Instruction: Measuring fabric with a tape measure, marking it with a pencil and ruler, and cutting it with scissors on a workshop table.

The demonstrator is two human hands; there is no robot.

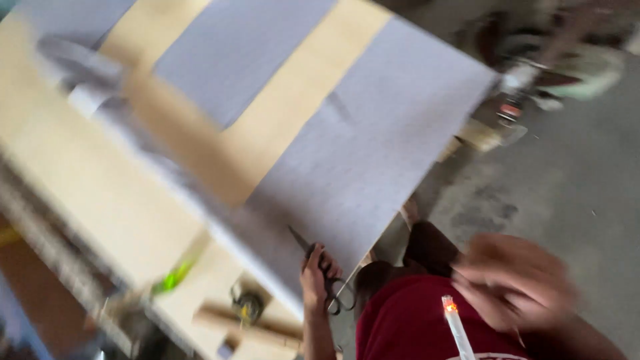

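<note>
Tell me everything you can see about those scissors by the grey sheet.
The scissors look dark, apparently metal, with large looped handles and slim pointed blades. A hand grips them through the loops, and the blades point up and left onto the edge of the grey sheet that lies on the pale wooden table. The handles hang just off the sheet's near edge. The picture is blurred, so whether the blades are parted cannot be told.

A single head-worn camera looks steeply down, tilted and blurred, close over the counter [87, 193] edge and the floor [587, 180] beside it.
</note>
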